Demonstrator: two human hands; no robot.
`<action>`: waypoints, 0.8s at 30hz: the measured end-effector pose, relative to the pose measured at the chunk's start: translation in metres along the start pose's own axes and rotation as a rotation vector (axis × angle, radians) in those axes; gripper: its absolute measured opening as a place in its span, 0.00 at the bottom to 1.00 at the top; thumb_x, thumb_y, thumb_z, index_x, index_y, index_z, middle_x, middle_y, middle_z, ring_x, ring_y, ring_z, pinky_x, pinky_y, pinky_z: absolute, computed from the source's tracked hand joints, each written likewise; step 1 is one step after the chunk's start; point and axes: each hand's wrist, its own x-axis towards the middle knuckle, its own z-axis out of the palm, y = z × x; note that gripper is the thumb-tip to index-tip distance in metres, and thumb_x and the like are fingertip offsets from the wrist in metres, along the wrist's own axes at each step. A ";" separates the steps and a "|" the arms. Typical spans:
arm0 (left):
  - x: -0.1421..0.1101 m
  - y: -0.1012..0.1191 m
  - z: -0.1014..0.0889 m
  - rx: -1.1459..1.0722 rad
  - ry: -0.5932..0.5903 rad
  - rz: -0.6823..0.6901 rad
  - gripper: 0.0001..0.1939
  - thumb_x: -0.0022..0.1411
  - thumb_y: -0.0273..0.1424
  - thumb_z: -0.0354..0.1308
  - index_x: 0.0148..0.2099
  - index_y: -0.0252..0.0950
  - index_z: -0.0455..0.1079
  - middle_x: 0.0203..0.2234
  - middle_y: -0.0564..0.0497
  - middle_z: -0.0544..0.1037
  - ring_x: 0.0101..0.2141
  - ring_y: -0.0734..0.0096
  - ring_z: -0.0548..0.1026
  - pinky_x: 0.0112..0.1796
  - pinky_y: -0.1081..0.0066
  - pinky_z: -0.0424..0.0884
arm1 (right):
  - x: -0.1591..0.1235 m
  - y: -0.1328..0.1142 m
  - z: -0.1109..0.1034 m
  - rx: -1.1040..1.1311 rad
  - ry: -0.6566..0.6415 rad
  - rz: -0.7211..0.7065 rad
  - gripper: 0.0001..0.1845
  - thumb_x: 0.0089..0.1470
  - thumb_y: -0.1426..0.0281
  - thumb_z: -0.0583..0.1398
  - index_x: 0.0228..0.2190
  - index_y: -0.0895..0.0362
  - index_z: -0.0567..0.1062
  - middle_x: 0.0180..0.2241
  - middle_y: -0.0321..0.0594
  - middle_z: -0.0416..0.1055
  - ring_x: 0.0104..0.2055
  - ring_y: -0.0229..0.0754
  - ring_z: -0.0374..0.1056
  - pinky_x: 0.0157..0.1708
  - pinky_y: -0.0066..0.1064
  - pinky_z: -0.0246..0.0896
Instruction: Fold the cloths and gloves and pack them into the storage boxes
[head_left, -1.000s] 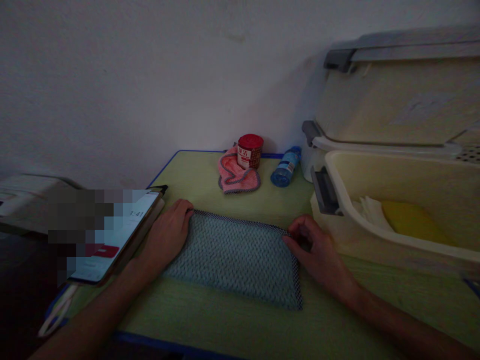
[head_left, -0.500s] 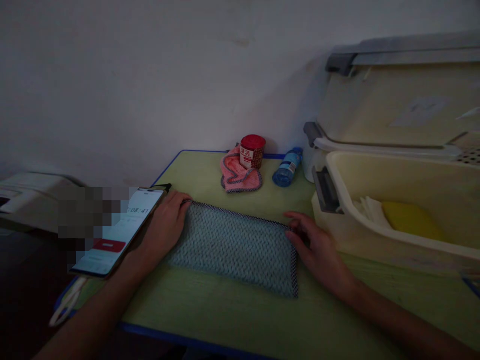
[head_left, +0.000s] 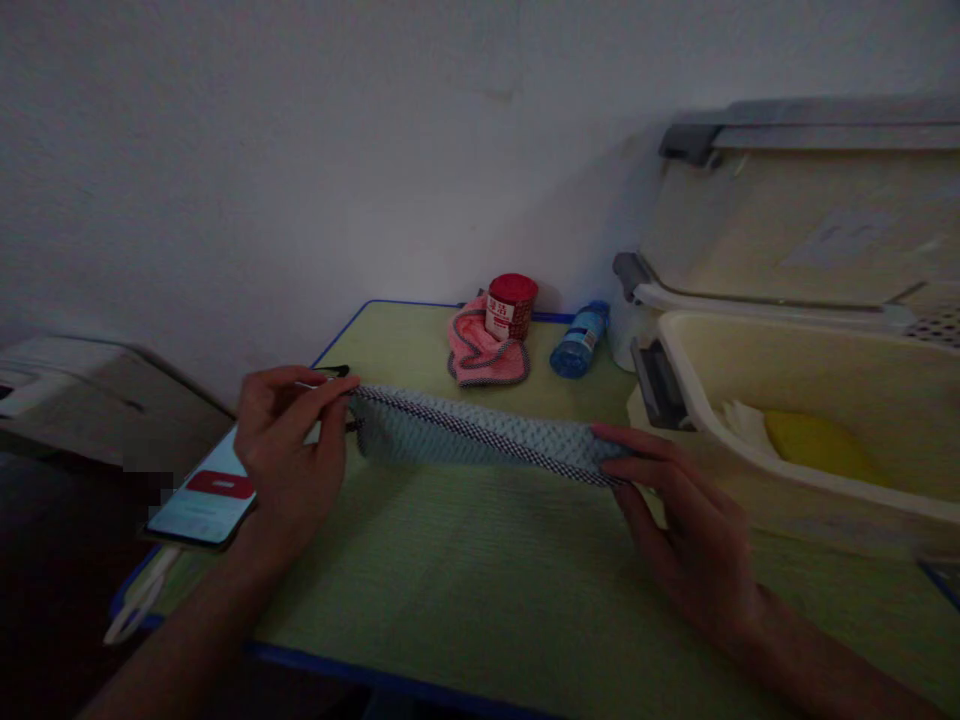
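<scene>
A light blue woven cloth (head_left: 457,422) with a black-and-white checked border is stretched between my hands, raised above the green table (head_left: 465,580). My left hand (head_left: 296,450) pinches its left corner between thumb and fingers. At the other end my right hand (head_left: 690,530) grips the right corner, thumb beneath and fingers over the top. The cloth's far part droops behind the front edge, so much of its surface is hidden. Partly covered by my left hand, a phone (head_left: 199,515) with a lit screen lies at the table's left side.
Toward the wall a red roll (head_left: 511,308) sits by a crumpled pink cloth (head_left: 487,360). A blue bottle (head_left: 579,340) lies near them. To the right, an open cream storage box (head_left: 750,440) holds a yellow item (head_left: 817,447). A white strap (head_left: 142,605) hangs off the left edge.
Both hands have lifted the blue cloth off the table, turning its checked edge toward me. The right hand's fingers have closed on its corner.
</scene>
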 end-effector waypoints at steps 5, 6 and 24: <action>0.003 -0.002 -0.006 -0.018 -0.070 0.305 0.08 0.58 0.22 0.54 0.36 0.38 0.72 0.32 0.50 0.69 0.31 0.72 0.70 0.30 0.71 0.70 | 0.004 0.009 -0.012 -0.227 -0.148 -0.189 0.09 0.54 0.81 0.52 0.35 0.58 0.68 0.40 0.46 0.72 0.36 0.40 0.72 0.33 0.31 0.70; 0.003 -0.003 -0.007 -0.007 -0.189 0.384 0.08 0.59 0.21 0.52 0.36 0.37 0.71 0.31 0.50 0.70 0.31 0.71 0.70 0.31 0.70 0.70 | 0.004 0.011 -0.012 -0.278 -0.224 -0.194 0.10 0.54 0.81 0.51 0.33 0.59 0.69 0.37 0.45 0.72 0.31 0.39 0.71 0.28 0.30 0.69; 0.009 0.046 -0.009 -0.038 -1.086 0.456 0.17 0.60 0.18 0.42 0.44 0.34 0.69 0.44 0.44 0.73 0.46 0.62 0.72 0.45 0.62 0.69 | 0.010 -0.007 0.006 -0.117 -0.414 -0.106 0.22 0.50 0.85 0.46 0.42 0.62 0.70 0.42 0.49 0.70 0.44 0.43 0.69 0.43 0.36 0.69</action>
